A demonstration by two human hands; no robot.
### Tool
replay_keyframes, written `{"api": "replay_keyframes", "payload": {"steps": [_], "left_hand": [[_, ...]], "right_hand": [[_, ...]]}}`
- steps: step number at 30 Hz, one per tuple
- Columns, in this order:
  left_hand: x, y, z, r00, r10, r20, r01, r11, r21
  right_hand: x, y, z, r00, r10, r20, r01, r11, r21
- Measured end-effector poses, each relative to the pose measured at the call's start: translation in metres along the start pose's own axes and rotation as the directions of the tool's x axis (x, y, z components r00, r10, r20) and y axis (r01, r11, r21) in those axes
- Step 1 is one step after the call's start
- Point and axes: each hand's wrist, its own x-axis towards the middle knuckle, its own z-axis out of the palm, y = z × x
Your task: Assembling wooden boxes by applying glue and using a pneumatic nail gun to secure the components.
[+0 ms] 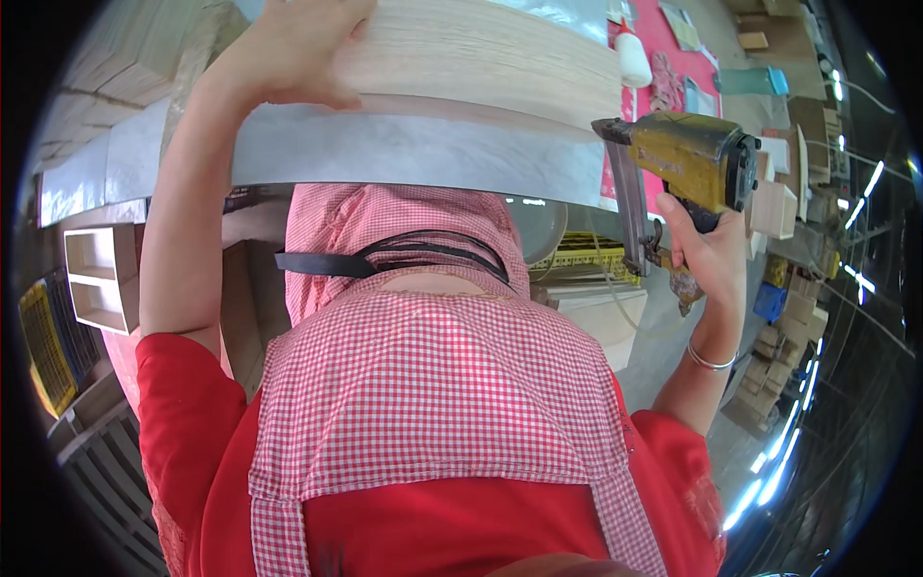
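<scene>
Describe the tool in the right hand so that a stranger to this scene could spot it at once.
Start at the pale wooden board lying on the grey workbench at the top. Follow the board's right end down to the right hand. It grips a yellow nail gun, the only worn yellow, pistol-shaped tool there, with a long grey metal strip hanging down below its nose.

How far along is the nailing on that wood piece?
Done: cannot tell, no driven fasteners show. In hand: left hand presses flat on the pale wooden panel at the bench edge; right hand grips the yellow nail gun, held just off the panel's right end, not touching. Left: apparently the fastening itself.
</scene>
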Motion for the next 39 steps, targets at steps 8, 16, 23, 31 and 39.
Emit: {"api": "replay_keyframes", "payload": {"steps": [8, 16, 23, 31, 39], "left_hand": [[0.004, 0.025, 0.025, 0.939, 0.168, -0.299, -0.11, 0.973, 0.201], [0.057, 0.075, -0.024, 0.805, -0.474, 0.358, 0.356, 0.867, 0.348], [0.016, 0.038, 0.019, 0.949, 0.109, -0.297, -0.067, 0.987, 0.148], [0.001, 0.022, 0.034, 0.941, 0.111, -0.319, -0.081, 0.991, 0.107], [-0.014, 0.025, 0.021, 0.884, 0.233, -0.405, -0.244, 0.969, 0.025]], "right_hand": [[0.006, -0.009, -0.009, 0.978, -0.134, 0.159, 0.139, 0.99, -0.023], [0.005, -0.017, -0.008, 0.985, -0.004, 0.172, 0.013, 0.999, -0.048], [0.007, -0.023, -0.007, 0.981, 0.028, 0.193, -0.006, 0.994, -0.111], [0.004, -0.027, -0.007, 0.985, 0.021, 0.172, 0.006, 0.988, -0.157], [-0.002, -0.034, -0.004, 0.979, -0.111, 0.168, 0.121, 0.991, -0.049]]}}
